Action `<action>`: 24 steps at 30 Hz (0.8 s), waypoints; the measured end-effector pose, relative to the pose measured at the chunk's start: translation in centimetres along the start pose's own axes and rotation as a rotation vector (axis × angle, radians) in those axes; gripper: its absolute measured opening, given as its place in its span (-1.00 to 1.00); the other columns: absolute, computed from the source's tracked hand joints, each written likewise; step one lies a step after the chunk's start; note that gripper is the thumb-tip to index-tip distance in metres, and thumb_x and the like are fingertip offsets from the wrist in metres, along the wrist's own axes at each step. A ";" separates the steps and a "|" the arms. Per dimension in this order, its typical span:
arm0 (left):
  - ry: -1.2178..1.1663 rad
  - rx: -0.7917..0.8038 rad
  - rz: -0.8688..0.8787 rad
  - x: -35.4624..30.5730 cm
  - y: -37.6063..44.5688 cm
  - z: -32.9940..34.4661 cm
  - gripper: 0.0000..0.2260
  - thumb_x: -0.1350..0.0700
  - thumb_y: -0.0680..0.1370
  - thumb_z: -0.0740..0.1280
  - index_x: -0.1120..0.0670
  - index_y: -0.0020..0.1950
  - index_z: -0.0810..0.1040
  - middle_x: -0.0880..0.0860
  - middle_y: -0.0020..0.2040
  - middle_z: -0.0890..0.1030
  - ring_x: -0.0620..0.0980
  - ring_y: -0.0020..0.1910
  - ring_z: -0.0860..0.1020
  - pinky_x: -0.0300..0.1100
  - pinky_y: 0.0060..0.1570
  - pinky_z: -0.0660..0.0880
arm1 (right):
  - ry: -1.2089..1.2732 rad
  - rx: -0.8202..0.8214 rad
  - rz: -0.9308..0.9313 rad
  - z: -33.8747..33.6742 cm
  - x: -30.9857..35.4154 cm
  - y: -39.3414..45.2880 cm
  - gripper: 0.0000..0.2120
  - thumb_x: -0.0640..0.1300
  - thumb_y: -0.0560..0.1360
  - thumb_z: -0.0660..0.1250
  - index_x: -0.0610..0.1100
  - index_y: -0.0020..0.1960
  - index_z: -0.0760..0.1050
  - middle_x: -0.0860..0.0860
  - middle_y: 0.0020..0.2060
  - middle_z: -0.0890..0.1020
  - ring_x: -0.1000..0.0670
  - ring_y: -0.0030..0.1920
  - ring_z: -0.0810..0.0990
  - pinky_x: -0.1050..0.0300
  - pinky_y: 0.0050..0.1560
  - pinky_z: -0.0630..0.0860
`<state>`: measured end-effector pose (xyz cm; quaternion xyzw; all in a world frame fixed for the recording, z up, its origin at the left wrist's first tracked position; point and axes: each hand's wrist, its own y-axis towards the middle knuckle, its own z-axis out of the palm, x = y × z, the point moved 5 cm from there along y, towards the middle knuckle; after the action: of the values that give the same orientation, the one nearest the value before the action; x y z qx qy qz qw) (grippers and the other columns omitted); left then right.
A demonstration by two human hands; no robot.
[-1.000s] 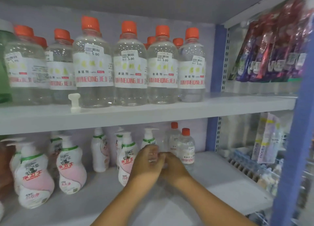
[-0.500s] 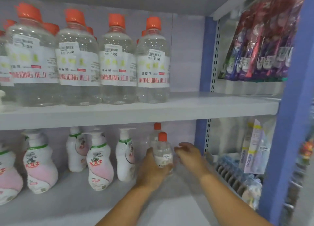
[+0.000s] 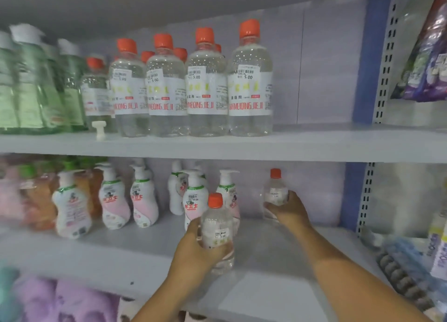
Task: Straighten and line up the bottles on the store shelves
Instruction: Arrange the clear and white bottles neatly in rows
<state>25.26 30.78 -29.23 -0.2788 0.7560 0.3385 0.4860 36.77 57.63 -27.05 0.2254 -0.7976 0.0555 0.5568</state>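
Two small clear bottles with orange caps are on the lower shelf point(image 3: 278, 261). My left hand point(image 3: 193, 249) grips the nearer small bottle point(image 3: 216, 227) toward the shelf's front. My right hand point(image 3: 287, 209) grips the farther small bottle point(image 3: 275, 191) near the back wall. Both bottles are upright. To their left stand several white and pink pump bottles point(image 3: 142, 200). On the upper shelf point(image 3: 314, 145) stands a row of large clear bottles with orange caps point(image 3: 250, 84).
Green bottles point(image 3: 36, 84) fill the upper shelf's left end, with a loose white pump head point(image 3: 99, 128) at the edge. A blue upright point(image 3: 362, 60) bounds the bay on the right, with hanging packets point(image 3: 425, 55) beyond. Purple goods point(image 3: 60, 300) lie below.
The view swung left and drew back. My right hand, empty before, now grips the rear small bottle. My left hand has brought its bottle forward and away from the other.
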 end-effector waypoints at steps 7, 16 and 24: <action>0.014 0.002 -0.063 0.1 -2.0 -3.4 -0.43 0.03 0.30 0.68 -0.17 0.19 0.50 -0.16 -0.02 0.72 -0.22 -0.06 0.69 -0.16 0.03 0.64 | -0.107 0.054 -0.013 0.5 0.5 -2.5 -0.49 0.02 0.26 0.63 -0.09 0.10 0.51 -0.01 -0.03 0.67 -0.04 -0.09 0.65 0.10 -0.11 0.54; -0.169 0.107 0.092 -1.3 -8.0 -13.4 -0.39 0.11 0.21 0.66 -0.11 0.21 0.59 -0.03 0.01 0.76 -0.05 0.01 0.72 -0.19 0.01 0.63 | -0.009 0.161 -0.135 2.1 6.7 -19.2 -0.59 -0.16 0.29 0.64 0.04 0.07 0.61 0.10 -0.13 0.74 0.13 -0.14 0.71 0.11 -0.02 0.64; -0.225 0.035 0.406 -9.3 -8.7 -33.1 -0.30 0.08 0.04 0.61 -0.26 0.17 0.63 -0.14 -0.13 0.76 -0.29 -0.16 0.70 -0.52 -0.26 0.51 | 0.070 0.296 -0.359 8.3 24.1 -32.7 -0.42 -0.26 0.33 0.61 0.33 0.11 0.60 0.29 -0.06 0.73 0.31 -0.04 0.68 0.46 -0.18 0.54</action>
<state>17.23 0.38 -12.82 -0.0730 0.7435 0.4449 0.4938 36.74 18.46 -13.48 0.4408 -0.7080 0.0797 0.5460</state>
